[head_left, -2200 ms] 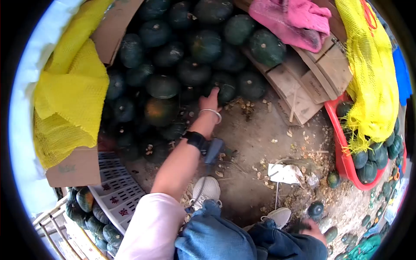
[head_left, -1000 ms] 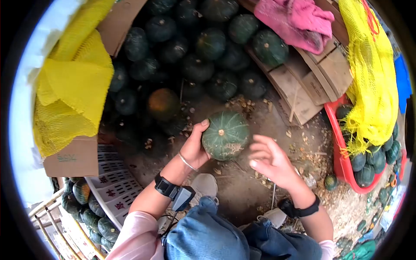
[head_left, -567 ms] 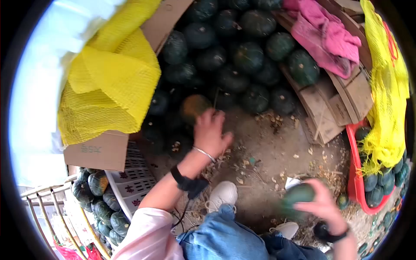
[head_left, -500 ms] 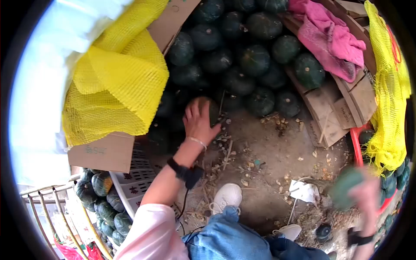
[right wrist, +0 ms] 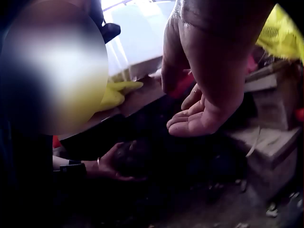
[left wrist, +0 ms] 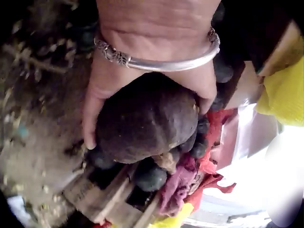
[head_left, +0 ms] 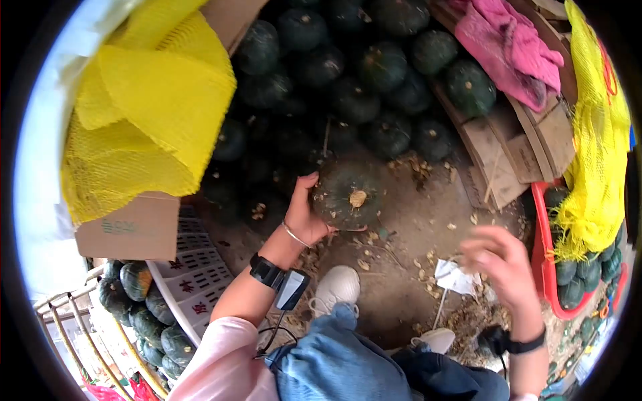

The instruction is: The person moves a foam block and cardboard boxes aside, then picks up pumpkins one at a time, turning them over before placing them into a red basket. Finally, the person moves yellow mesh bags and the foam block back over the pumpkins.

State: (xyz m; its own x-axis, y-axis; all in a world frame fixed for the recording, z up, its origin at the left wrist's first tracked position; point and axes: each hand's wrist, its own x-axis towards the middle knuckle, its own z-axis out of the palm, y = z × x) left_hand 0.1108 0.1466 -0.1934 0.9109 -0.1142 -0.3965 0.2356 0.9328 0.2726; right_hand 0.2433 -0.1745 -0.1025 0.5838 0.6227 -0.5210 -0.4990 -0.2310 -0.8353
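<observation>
In my left hand (head_left: 303, 217) I grip a dark green round pumpkin (head_left: 346, 194), its pale stem scar facing up, above the dirt floor. From the left wrist view, the fingers and thumb wrap both sides of the same pumpkin (left wrist: 147, 121), below a silver bangle. My right hand (head_left: 503, 267) is raised at the right, slightly blurred, holding nothing. The right wrist view shows that hand (right wrist: 209, 90) with loosely bent fingers. Behind my left hand lies a heap of dark pumpkins (head_left: 354, 100).
At the right stands a red tub (head_left: 543, 254) of small pumpkins under a yellow mesh bag (head_left: 592, 167). Flattened cardboard (head_left: 498, 150) with a pink cloth (head_left: 511, 57) borders the heap. A white plastic crate (head_left: 194, 284) is at lower left; scraps litter the floor (head_left: 428, 220).
An earlier pumpkin passed from the left hand to the right, which carried it off rightward and is now back without it. The left hand has lifted another pumpkin from the heap.
</observation>
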